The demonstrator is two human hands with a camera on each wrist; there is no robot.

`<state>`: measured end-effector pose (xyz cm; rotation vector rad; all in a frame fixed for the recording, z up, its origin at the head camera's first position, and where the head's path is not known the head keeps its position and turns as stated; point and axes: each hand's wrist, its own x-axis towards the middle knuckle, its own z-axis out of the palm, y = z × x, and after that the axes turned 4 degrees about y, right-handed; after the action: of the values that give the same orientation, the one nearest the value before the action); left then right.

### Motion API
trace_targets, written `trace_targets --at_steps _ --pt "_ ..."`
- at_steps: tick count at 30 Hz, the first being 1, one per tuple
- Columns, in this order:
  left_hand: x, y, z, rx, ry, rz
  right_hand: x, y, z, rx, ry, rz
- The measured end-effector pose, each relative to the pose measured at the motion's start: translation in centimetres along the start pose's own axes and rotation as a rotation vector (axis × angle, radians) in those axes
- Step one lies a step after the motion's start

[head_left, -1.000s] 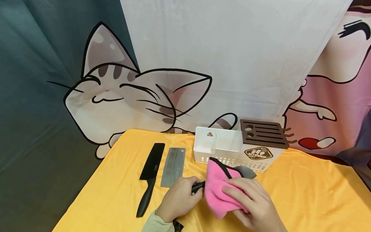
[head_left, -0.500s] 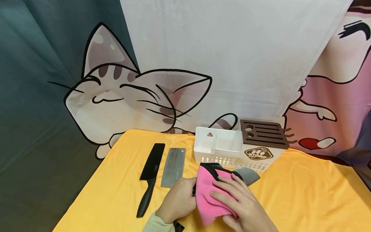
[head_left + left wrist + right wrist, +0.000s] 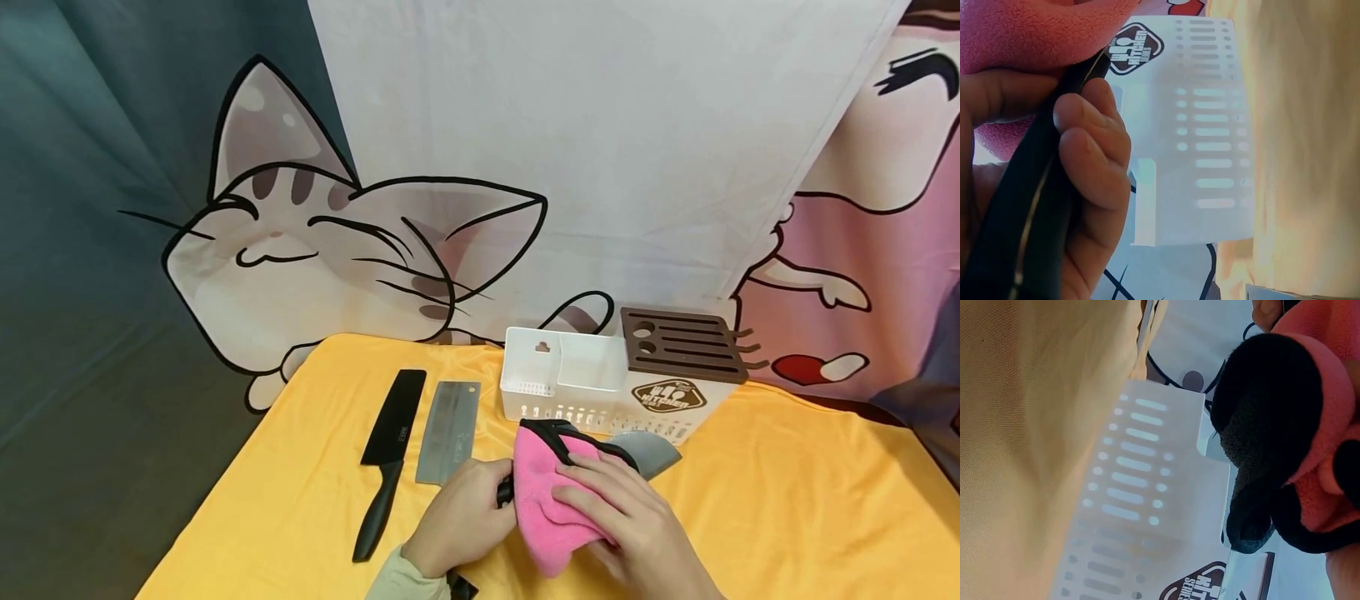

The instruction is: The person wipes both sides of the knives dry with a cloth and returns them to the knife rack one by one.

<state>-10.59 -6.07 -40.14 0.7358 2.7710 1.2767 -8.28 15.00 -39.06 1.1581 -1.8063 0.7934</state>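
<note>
Knife in hand (image 3: pixel 649 453): black handle, grey blade; held in front of the rack, handle to the left, the middle of its length wrapped by a cloth, a rounded part of the blade showing past the cloth's right side.

Left hand (image 3: pixel 463 518): grasping the handle, fingers and thumb curled round it, as the left wrist view shows; back of the hand upward; pale sleeve (image 3: pixel 407 578) at the wrist.

Right hand (image 3: pixel 637 527): grasping the pink cloth (image 3: pixel 546 505), black-edged, folded over the knife; fingers slanting across the upper face, thumb underneath and partly hidden; forearm entering from the lower right.

Nearby: black knife (image 3: pixel 394 427), lying flat, handle toward the person; cleaver (image 3: pixel 450 429), grey, just right of it, its lower end behind the left hand; white rack (image 3: pixel 521 398) with brown slotted top (image 3: pixel 681 367), upright at the back; yellow tablecloth (image 3: pixel 285 492) beneath; dark object (image 3: pixel 462 587) by the left wrist, mostly hidden.

Changes: against one second ago, cloth and right hand sit closer to the left hand, with less handle and more blade exposed. Black knife, cleaver and rack unmoved.
</note>
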Motion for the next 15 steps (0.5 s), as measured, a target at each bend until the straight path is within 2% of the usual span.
trace_targets --at_steps 15 --pt "0.1 0.0 0.0 -0.022 -0.023 -0.036 -0.6 0.8 -1.4 -0.034 -0.018 0.068"
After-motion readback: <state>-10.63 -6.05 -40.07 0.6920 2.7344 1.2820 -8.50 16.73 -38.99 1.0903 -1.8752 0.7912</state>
